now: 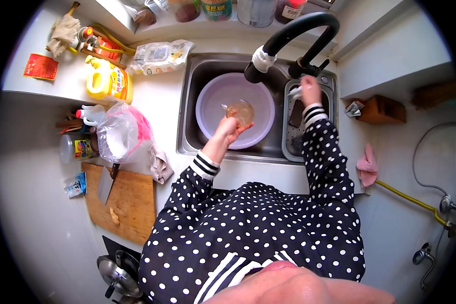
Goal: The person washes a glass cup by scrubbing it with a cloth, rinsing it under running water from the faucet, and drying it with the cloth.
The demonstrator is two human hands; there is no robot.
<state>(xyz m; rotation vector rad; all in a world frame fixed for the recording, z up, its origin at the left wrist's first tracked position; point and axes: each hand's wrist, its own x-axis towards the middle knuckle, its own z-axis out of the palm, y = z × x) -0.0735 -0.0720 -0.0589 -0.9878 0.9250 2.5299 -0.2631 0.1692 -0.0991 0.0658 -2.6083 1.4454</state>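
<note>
In the head view, my left hand point(230, 130) holds a small clear glass bowl point(241, 112) with a faint amber tint. The bowl is over a pale purple basin point(203, 121) standing in the large sink compartment. My right hand point(310, 91) is above the small compartment, just below the base of the black faucet point(309, 23). Its fingers look curled, slightly blurred, and a whitish thing point(295, 93) shows at their left side. Under that hand, a grey perforated drain tray point(292, 144) holds a dark brown block-like thing point(296, 113).
Left of the steel sink point(185, 101) are a wipes pack point(161, 57), a yellow detergent jug point(106, 81) and a plastic bag point(122, 133). A cleaver point(106, 185) rests on the cutting board point(131, 202). A pink cloth point(368, 166) hangs at right. Jars line the back ledge.
</note>
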